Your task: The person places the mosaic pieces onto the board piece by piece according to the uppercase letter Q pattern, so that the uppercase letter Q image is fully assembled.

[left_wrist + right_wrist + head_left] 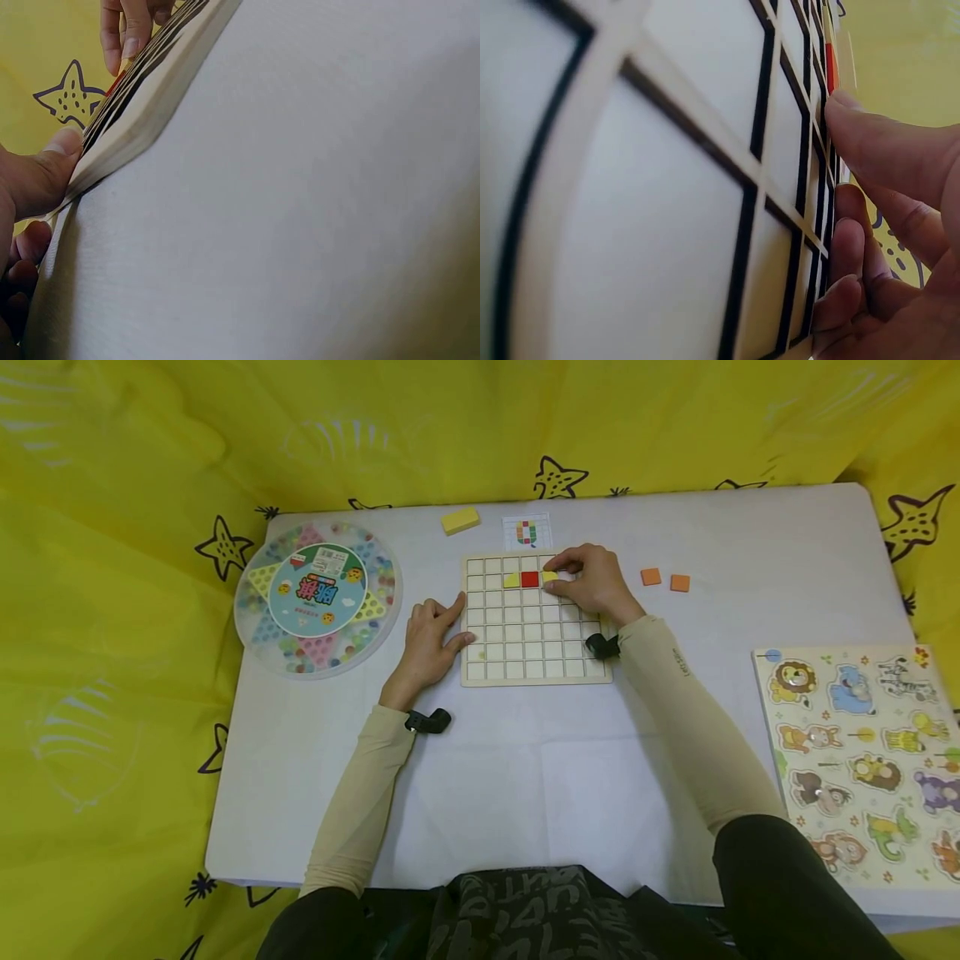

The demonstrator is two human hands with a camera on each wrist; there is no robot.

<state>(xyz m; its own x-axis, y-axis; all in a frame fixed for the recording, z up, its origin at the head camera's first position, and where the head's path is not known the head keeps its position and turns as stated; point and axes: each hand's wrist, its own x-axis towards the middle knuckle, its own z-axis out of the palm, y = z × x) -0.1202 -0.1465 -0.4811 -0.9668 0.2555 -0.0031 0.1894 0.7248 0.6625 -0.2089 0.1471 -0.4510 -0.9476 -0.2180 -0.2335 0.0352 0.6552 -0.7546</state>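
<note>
A wooden grid board (536, 680) lies on the table with a yellow tile (512, 581) and a red tile (530, 579) side by side in its second row. My right hand (592, 578) pinches another yellow tile (550, 576) between thumb and fingers, just right of the red one. Fingers partly cover this tile in the head view. At the board's left edge, my left hand (429, 642) rests with thumb and index finger touching the frame. The left wrist view shows that thumb (56, 161) against the rim.
A pattern card (527, 532) and a yellow block (461, 521) lie behind the board. Two orange tiles (650, 577) are to its right. A round marble-game box (318, 656) stands at the left, an animal puzzle board (855, 760) at the right.
</note>
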